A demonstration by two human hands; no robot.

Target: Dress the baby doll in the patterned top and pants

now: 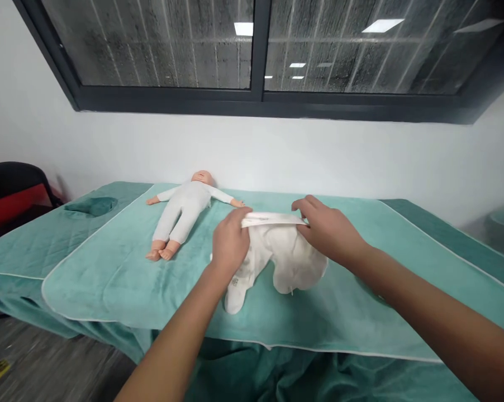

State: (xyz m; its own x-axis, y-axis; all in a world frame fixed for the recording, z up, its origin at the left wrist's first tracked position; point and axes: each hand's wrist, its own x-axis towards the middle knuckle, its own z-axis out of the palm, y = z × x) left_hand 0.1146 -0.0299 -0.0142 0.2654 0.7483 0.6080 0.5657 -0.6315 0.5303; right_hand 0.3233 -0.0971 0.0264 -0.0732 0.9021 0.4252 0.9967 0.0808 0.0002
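The left hand and right hand pinch the flat white band of a soft, rounded cloth garment, held above a plush teal blanket. Beyond, a smooth-skinned doll in pale fabric lies on its back.

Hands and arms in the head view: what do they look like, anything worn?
Left hand and right hand are both bare: no gloves, and no rings on the fingers that show. Left forearm and right forearm are bare too: no sleeve, watch, bracelet, cable or marking visible.
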